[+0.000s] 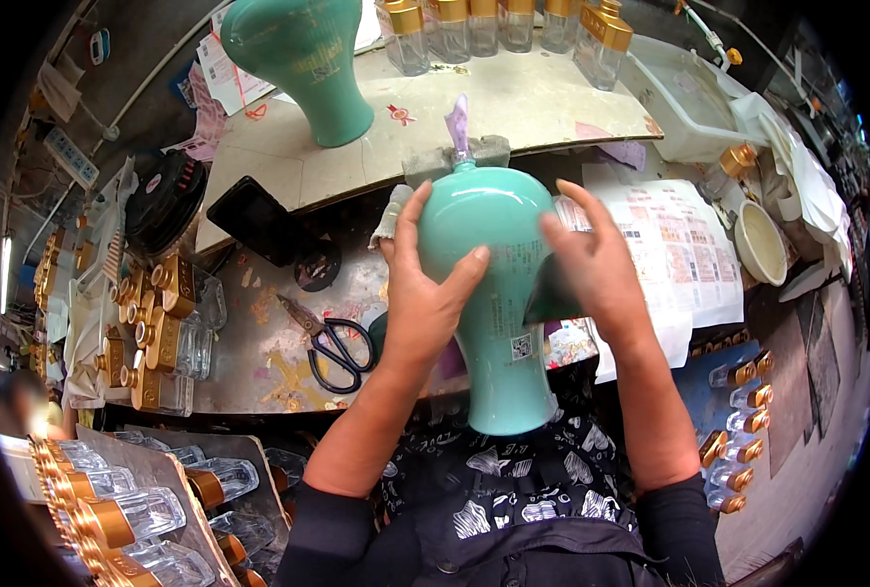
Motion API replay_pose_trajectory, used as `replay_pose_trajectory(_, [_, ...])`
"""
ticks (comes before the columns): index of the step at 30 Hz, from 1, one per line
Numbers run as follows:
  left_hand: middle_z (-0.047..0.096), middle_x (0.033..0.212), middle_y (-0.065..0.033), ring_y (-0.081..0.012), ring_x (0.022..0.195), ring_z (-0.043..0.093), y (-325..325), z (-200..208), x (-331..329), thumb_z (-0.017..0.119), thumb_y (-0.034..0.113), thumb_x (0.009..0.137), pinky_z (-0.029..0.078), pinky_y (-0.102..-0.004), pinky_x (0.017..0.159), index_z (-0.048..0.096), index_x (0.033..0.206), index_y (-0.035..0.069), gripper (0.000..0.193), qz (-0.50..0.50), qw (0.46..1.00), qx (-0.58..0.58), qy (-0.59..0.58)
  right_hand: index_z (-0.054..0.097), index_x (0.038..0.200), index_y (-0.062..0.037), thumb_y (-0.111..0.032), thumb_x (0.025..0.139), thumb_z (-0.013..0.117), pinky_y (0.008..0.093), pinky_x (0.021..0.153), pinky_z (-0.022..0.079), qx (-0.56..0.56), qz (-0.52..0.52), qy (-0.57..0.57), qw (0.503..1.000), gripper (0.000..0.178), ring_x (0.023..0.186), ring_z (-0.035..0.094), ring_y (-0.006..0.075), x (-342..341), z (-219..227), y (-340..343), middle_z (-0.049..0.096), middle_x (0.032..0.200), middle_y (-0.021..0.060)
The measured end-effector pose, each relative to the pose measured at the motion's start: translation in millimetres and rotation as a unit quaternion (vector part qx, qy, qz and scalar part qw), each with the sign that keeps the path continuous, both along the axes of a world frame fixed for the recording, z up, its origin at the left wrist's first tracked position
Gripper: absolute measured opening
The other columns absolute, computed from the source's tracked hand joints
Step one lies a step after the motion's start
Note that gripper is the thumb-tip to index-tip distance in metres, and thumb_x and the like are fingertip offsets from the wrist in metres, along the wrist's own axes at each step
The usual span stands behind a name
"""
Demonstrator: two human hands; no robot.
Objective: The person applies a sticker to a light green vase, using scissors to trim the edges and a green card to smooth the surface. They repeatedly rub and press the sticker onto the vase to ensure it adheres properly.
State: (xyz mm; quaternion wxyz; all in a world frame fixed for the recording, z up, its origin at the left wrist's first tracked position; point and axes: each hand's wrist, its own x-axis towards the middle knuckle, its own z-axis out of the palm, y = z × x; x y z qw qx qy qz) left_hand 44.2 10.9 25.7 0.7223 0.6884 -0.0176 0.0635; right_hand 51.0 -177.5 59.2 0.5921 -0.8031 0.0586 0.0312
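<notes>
A turquoise-green ceramic bottle, vase-shaped with broad shoulders, lies tilted with its base toward my body and its neck away from me. A lilac cloth sticks up at the neck, by a grey padded block. My left hand grips the bottle's left side, thumb across its front. My right hand is at the right side, its thumb smeared by motion. In it is a dark green flat piece, like a scraper, against the bottle. Small print and a square code show on the bottle.
Another green bottle stands upside down on the raised board, near several gold-capped glass bottles. Scissors and a phone are left; label sheets and a bowl right. Racked glass bottles stand lower left.
</notes>
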Motion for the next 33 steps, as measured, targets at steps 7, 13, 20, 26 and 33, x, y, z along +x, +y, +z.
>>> replay_pose_trajectory(7, [0.037,0.132,-0.0182,-0.0281,0.126,0.046,3,-3,-1,0.077,0.021,0.081,0.04,-0.0379,0.11,0.031,0.155,0.011,0.088,-0.017,1.0,0.015,-0.013,0.057,0.114,-0.0027,-0.009,0.093,0.067,0.0243,0.082,0.05,0.197,0.029,-0.119,0.973,0.024,0.091,0.059,0.0089,-23,4,-2,0.064,0.102,0.0031])
replay_pose_trajectory(13, [0.036,0.131,-0.0176,-0.0285,0.126,0.046,3,-4,-1,0.077,0.017,0.081,0.04,-0.0379,0.109,0.031,0.155,0.011,0.087,-0.019,0.999,0.006,-0.025,0.051,0.117,-0.0029,-0.005,0.09,0.067,0.0393,0.077,0.053,-0.074,0.058,-0.271,0.958,0.031,0.089,0.067,0.0337,-33,0,14,0.063,0.099,0.0175])
replay_pose_trajectory(20, [0.035,0.131,-0.0178,-0.0285,0.126,0.046,3,-4,-1,0.077,0.015,0.081,0.041,-0.0379,0.109,0.031,0.154,0.011,0.087,-0.022,1.0,-0.009,-0.018,0.049,0.119,-0.0018,-0.004,0.09,0.067,0.0422,0.079,0.052,-0.113,0.034,-0.337,0.934,0.034,0.092,0.065,0.0376,-25,-5,17,0.061,0.104,0.0193])
replay_pose_trajectory(26, [0.039,0.135,-0.0163,-0.0258,0.127,0.047,2,-1,-3,0.073,0.013,0.083,0.041,-0.0369,0.109,0.031,0.154,0.009,0.083,-0.019,1.0,0.0,-0.015,0.05,0.118,-0.0015,-0.003,0.09,0.067,0.0391,0.077,0.052,-0.124,0.016,-0.373,0.919,0.033,0.089,0.065,0.0331,-21,-8,15,0.061,0.103,0.0169])
replay_pose_trajectory(33, [0.043,0.145,-0.0144,-0.0217,0.13,0.046,2,5,-4,0.059,0.007,0.086,0.037,-0.0346,0.111,0.031,0.154,0.005,0.073,-0.005,1.0,0.014,-0.003,0.069,0.098,-0.0148,-0.003,0.069,0.074,0.0317,0.083,0.041,-0.266,0.074,-0.541,0.794,0.033,0.091,0.063,0.0159,-24,-8,2,0.07,0.107,-0.0017])
